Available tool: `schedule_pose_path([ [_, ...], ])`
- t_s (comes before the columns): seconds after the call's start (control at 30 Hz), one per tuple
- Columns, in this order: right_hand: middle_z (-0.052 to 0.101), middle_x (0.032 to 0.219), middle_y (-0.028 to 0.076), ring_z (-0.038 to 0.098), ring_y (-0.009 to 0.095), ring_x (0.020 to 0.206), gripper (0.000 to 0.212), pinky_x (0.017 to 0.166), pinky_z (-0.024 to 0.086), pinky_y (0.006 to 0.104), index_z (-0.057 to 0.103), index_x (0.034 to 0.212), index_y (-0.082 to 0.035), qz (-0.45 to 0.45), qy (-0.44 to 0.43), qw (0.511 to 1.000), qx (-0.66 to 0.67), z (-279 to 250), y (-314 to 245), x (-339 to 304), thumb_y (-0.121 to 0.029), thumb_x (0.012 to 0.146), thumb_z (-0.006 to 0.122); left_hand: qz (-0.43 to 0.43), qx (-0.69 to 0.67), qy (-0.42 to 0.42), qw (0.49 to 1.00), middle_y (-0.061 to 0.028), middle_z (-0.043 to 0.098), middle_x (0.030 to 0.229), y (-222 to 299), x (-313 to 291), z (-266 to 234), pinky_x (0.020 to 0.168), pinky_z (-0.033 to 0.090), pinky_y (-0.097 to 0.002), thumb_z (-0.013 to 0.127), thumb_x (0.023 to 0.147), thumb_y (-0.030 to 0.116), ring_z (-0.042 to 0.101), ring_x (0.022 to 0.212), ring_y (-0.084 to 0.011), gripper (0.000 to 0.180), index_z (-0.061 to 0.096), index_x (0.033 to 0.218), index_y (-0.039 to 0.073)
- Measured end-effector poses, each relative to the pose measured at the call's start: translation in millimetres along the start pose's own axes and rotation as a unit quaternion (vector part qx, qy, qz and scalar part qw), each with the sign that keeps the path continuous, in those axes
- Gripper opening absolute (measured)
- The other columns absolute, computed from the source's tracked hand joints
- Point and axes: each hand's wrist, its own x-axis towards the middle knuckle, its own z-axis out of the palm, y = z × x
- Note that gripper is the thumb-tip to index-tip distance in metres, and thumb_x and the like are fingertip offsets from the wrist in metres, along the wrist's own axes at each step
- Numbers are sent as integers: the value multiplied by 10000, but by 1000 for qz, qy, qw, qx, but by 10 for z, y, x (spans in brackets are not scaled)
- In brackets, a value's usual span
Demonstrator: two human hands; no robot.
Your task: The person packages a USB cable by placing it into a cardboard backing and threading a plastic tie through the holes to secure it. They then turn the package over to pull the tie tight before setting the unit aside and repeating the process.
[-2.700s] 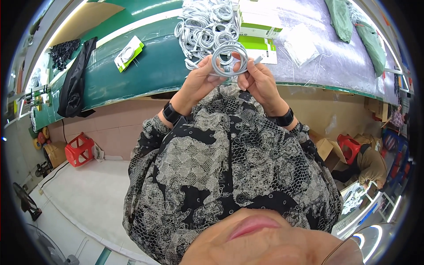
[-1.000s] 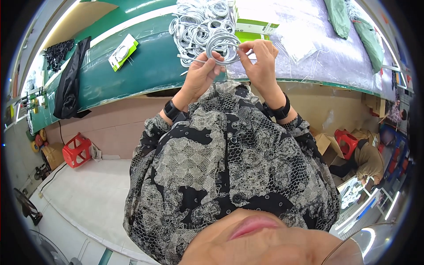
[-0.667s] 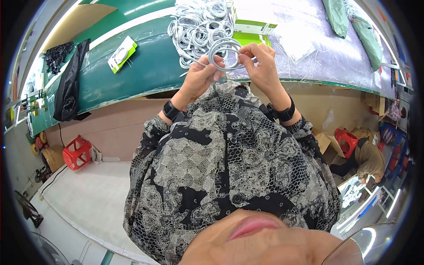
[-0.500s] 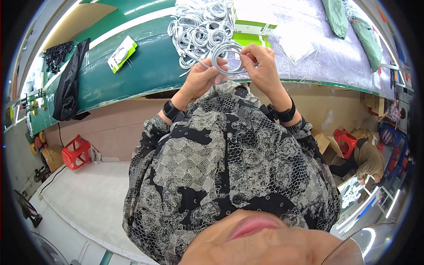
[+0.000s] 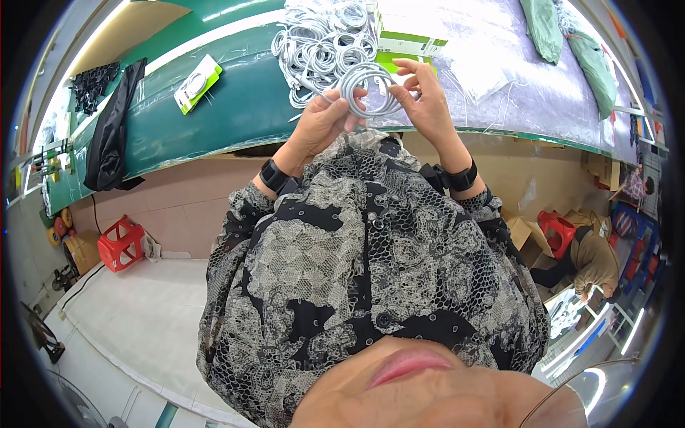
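Observation:
A grey-white cable wound into a ring-shaped coil [image 5: 349, 98] is held up over the near edge of the table, in front of my chest. My left hand [image 5: 325, 121] is closed around its left side, thumb pressed on the strands. A plug-like end of the cable sticks out to the left above that hand. At the right side of the ring, my right hand [image 5: 426, 103] has its thumb against the strands, with the upper fingers lifted and bent. Just beyond lies a big heap of similar coiled cables [image 5: 314, 43].
A green-and-white package with a coiled cable [image 5: 196, 85] lies left on the green tabletop. Green-white boxes [image 5: 410, 44] stand behind my right hand. Clear plastic bags [image 5: 478, 78] lie to the right. Red stools [image 5: 121, 243] stand below; a person [image 5: 596, 262] bends at right.
My right fingers have lifted and spread from their tighter pinch on the coil. The coil's ring has turned slightly and shows more of its strands. My left hand keeps its grip.

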Motion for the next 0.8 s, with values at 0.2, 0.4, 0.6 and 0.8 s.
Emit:
schedule_pose_path([
  [0.2, 628, 866, 32, 569, 101, 769, 366, 751, 470, 241, 545, 1169, -50, 185, -181, 938, 231, -44, 238, 9, -145, 834, 658, -23, 1, 3, 1000, -62, 606, 870, 57, 62, 125, 774, 514, -298, 443, 975, 224, 527, 636, -90, 339, 517, 1170, -42],
  [0.4, 632, 880, 36, 589, 94, 777, 287, 727, 475, 242, 554, 1132, -10, -23, -144, 989, 1, -37, 88, 37, -84, 861, 609, -63, 14, 24, 998, -59, 604, 852, -18, 41, 26, 740, 521, -302, 441, 976, 252, 525, 617, -89, 300, 539, 1060, -19],
  [0.6, 627, 853, 54, 591, 106, 734, 267, 672, 474, 234, 576, 1132, -43, 74, -167, 975, 126, -48, 87, 26, -44, 865, 573, -70, -30, 67, 995, -64, 606, 847, -98, 20, 47, 717, 521, -304, 459, 969, 248, 514, 601, -90, 255, 537, 998, 7],
  [0.8, 622, 810, 37, 582, 89, 700, 265, 627, 466, 217, 605, 1135, -100, -23, -154, 983, 98, 31, 115, 49, -38, 889, 528, -82, -3, 104, 991, -58, 604, 838, -108, 41, -42, 718, 524, -301, 470, 964, 234, 521, 593, -91, 223, 539, 999, 24],
])
